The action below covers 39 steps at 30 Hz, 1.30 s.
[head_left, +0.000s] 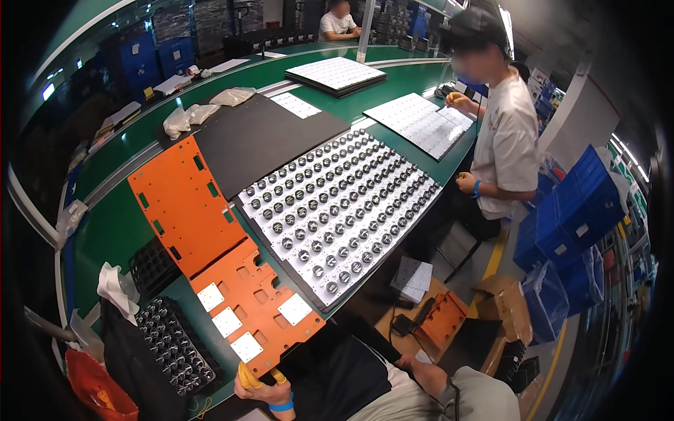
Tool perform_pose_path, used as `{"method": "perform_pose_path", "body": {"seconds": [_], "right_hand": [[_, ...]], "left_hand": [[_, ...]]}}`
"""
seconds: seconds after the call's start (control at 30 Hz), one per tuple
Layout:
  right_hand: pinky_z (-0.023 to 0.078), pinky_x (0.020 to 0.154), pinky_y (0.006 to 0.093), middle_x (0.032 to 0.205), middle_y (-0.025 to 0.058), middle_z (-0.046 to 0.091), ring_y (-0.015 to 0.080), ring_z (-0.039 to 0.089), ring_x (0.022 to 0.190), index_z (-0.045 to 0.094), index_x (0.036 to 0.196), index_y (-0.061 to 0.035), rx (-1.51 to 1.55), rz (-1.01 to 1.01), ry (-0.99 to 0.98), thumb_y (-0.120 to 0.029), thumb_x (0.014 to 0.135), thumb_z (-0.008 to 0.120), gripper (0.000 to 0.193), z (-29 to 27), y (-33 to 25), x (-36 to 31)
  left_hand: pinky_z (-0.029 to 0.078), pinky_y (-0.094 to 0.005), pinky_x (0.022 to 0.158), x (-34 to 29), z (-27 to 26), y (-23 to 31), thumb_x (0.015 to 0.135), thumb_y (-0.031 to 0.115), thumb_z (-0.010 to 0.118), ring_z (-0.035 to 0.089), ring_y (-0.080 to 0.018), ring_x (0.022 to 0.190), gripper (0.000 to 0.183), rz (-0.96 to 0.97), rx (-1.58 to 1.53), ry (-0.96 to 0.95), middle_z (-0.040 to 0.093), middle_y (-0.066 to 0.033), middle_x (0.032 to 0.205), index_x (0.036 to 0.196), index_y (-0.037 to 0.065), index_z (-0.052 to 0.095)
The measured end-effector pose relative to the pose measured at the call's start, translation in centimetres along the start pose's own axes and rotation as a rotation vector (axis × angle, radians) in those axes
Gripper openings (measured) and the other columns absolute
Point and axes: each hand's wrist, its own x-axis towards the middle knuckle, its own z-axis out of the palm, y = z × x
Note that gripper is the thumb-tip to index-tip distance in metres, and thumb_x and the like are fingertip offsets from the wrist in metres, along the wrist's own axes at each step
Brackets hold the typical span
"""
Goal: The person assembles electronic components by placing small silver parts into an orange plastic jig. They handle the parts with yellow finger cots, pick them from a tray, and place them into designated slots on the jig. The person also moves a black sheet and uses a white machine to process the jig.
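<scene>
My left hand (264, 390), with yellow finger covers and a blue wristband, grips the near corner of an orange hinged fixture (263, 298). Its lid (184, 203) lies folded back. Several square white boards sit in the lower half, including a white board (295, 309) at the right and another white board (227, 322) at the left. My right hand (406, 362) is low by my lap, next to the bench edge; its fingers are dim and partly hidden. Left of the fixture stands a black tray (175, 344) of round black parts.
A large white panel (309, 245) bearing rows of round black parts fills the bench middle. Behind it lie a black sheet (260, 140) and stacked white panels (335, 72). A co-worker (507, 133) stands at the right. Cardboard boxes (505, 302) and blue bins (569, 203) stand right.
</scene>
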Motion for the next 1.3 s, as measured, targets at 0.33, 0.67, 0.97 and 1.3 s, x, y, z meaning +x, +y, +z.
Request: {"method": "perform_pose_path", "body": {"seconds": [0.33, 0.67, 0.97, 1.3], "right_hand": [[0.053, 0.097, 0.0399, 0.123, 0.016, 0.069, 0.0331, 0.066, 0.115, 0.071, 0.12, -0.0086, 0.001, -0.006, -0.007, -0.049, 0.078, 0.075, 0.058, 0.3, -0.5, 0.1], [0.052, 0.097, 0.0398, 0.124, 0.0145, 0.07, 0.0324, 0.066, 0.115, 0.071, 0.12, -0.0085, -0.009, 0.009, 0.0, -0.049, 0.077, 0.076, 0.059, 0.5, 0.3, 1.0], [0.053, 0.096, 0.0397, 0.124, 0.0146, 0.07, 0.0331, 0.066, 0.114, 0.073, 0.118, -0.0085, 0.005, 0.019, 0.023, -0.049, 0.076, 0.076, 0.058, 1.2, 0.7, 1.7], [0.052, 0.097, 0.0392, 0.123, 0.0157, 0.07, 0.0336, 0.065, 0.115, 0.073, 0.117, -0.0074, 0.003, 0.013, -0.005, -0.048, 0.078, 0.075, 0.057, 0.6, 0.1, 0.8]], "left_hand": [[0.034, -0.0503, 0.101, 0.3, -0.2, 0.3, 0.095, 0.042, 0.064, 0.044, -0.0366, 0.119, 0.061, -0.006, -0.001, 0.007, 0.053, -0.0188, 0.128, 0.132, -0.005, 0.053], [0.034, -0.0514, 0.101, 0.3, -0.2, 0.2, 0.096, 0.043, 0.062, 0.043, -0.0368, 0.12, 0.062, 0.008, 0.016, 0.002, 0.053, -0.0193, 0.128, 0.133, -0.006, 0.053], [0.034, -0.0512, 0.101, 0.3, 0.0, 0.4, 0.096, 0.043, 0.063, 0.044, -0.0365, 0.12, 0.061, 0.01, -0.001, 0.009, 0.054, -0.0187, 0.128, 0.132, -0.005, 0.054], [0.034, -0.0513, 0.101, 0.5, -0.2, 0.5, 0.096, 0.043, 0.063, 0.044, -0.0369, 0.12, 0.061, -0.003, 0.004, -0.001, 0.054, -0.019, 0.129, 0.132, -0.005, 0.053]]}}
